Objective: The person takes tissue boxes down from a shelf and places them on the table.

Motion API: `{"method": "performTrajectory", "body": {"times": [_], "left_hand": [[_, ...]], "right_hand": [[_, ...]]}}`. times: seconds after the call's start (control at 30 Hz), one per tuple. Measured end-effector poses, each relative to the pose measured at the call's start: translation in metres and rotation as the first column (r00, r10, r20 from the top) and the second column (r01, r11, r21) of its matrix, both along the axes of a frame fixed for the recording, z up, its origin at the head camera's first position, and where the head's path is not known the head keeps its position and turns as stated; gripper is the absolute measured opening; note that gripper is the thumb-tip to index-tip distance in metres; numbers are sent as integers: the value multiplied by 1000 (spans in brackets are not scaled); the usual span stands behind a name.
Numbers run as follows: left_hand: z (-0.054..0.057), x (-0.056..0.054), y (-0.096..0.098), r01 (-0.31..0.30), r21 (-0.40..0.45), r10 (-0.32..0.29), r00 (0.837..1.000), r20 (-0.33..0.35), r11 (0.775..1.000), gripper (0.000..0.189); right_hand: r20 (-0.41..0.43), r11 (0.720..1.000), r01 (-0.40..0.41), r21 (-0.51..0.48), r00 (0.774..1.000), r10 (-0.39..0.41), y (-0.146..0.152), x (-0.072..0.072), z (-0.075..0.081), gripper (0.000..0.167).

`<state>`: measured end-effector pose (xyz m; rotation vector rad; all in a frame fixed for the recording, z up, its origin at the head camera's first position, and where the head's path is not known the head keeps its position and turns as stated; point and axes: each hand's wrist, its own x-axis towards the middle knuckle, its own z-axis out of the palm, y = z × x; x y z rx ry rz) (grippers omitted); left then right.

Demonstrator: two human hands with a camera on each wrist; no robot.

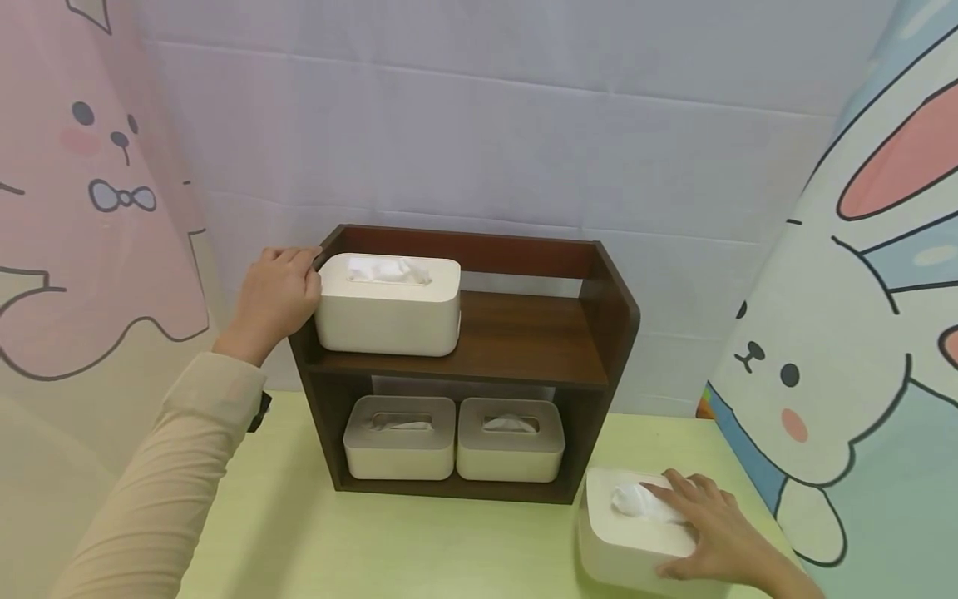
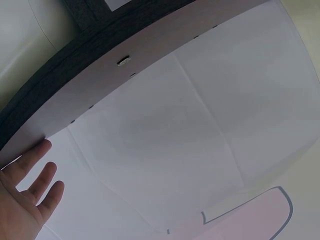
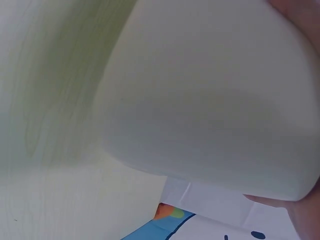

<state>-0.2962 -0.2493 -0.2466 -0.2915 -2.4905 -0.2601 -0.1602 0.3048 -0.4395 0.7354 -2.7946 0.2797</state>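
A dark brown two-tier shelf point(image 1: 524, 378) stands on the table, with three white tissue boxes in it. My left hand point(image 1: 273, 291) grips the upper left side panel. In the left wrist view, fingers point(image 2: 42, 187) extend past the panel's back edge. Beside that hand, one tissue box point(image 1: 389, 320) fills the upper tier's left half. Right of the shelf's foot, my right hand point(image 1: 707, 524) grips another tissue box point(image 1: 636, 553) from above, across its top. White tissue pokes from its slot. The box's end point(image 3: 210, 115) fills much of the right wrist view.
On the lower tier, a left tissue box point(image 1: 400, 457) and a right tissue box point(image 1: 511, 457) stand side by side. The table point(image 1: 419, 545) is pale green. White cloth point(image 1: 486, 141) hangs behind, with a pink cartoon curtain point(image 1: 67, 274) at left and a rabbit-print curtain point(image 1: 846, 366) at right.
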Motion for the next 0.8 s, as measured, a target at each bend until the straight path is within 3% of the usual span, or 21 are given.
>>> {"method": "performTrajectory", "body": {"times": [0.5,0.8], "left_hand": [[0,0,0,11,0,-11,1000,-16,1000,43],[-2,-1,-1,5,18,-5,1000,9,1000,44]], "right_hand": [[14,995,97,26,995,-98,23,-24,-23,90],[25,992,125,23,992,-125,26,-42,-30,90]]}}
